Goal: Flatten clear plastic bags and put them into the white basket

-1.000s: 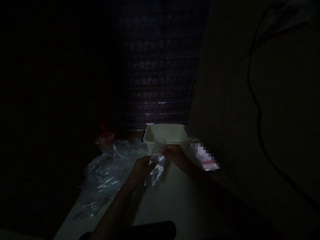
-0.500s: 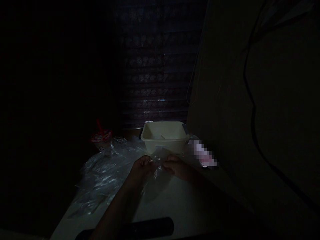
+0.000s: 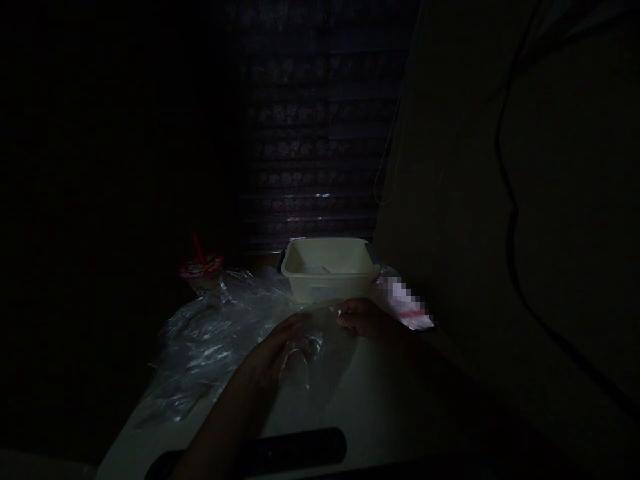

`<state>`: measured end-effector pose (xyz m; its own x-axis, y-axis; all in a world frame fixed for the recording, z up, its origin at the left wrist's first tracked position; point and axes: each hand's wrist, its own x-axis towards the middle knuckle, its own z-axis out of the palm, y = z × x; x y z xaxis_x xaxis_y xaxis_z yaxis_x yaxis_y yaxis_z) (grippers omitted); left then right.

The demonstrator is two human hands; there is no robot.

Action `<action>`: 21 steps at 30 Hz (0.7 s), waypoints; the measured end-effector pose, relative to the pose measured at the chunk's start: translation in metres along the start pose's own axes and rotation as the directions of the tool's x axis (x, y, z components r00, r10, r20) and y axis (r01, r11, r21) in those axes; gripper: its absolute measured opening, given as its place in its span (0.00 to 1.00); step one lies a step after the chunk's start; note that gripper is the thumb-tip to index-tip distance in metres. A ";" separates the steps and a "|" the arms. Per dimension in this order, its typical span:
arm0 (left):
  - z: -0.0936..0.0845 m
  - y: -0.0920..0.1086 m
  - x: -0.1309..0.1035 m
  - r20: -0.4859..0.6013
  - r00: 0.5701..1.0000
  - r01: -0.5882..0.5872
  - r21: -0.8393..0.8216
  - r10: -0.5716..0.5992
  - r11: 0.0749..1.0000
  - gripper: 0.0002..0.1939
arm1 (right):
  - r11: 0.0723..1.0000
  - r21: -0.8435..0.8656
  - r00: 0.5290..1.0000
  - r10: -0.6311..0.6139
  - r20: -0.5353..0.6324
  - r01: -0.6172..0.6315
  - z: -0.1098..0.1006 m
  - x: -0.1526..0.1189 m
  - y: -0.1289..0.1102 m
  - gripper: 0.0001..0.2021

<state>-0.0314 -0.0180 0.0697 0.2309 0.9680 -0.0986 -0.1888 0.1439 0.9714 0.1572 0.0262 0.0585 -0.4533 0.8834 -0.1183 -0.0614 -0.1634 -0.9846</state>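
Head view, low light. Two hands are showing, both over one pale bench. One clear plastic bag is hanging between them, centred just on the near side of one cream tub. The bag's long axis is running roughly from the tub side toward the wearer, upper edge facing the tub; which end is the mouth, cannot tell.

Right hand: thumb and forefinger are closing together on the bag's upper right edge. Left hand: fingers are bending loosely along the bag's left side, pointing toward the tub; whether they are gripping, cannot tell.

The tub is standing upright, open at the top, two dark handles, one per end. To its left, one heap of clear plastic film is spreading over the bench; pieces not countable. Behind the heap, one cup is standing with one red straw. To the tub's right, one white-and-pink packet is lying, partly pixelated. Nearest the wearer, one black elongated object is lying crosswise, passing under the left forearm.
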 end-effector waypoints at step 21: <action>0.005 -0.024 0.002 -0.373 0.928 -0.071 -0.142 0.013 0.987 0.27 | 0.988 0.050 0.951 0.156 -0.269 -0.148 0.003 -0.023 0.020 0.30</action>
<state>-0.0214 -0.0211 0.0469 -0.1444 0.9766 -0.1593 -0.3380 0.1026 0.9355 0.1636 0.0012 0.0422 -0.2015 0.9323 -0.3002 -0.0379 -0.3137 -0.9488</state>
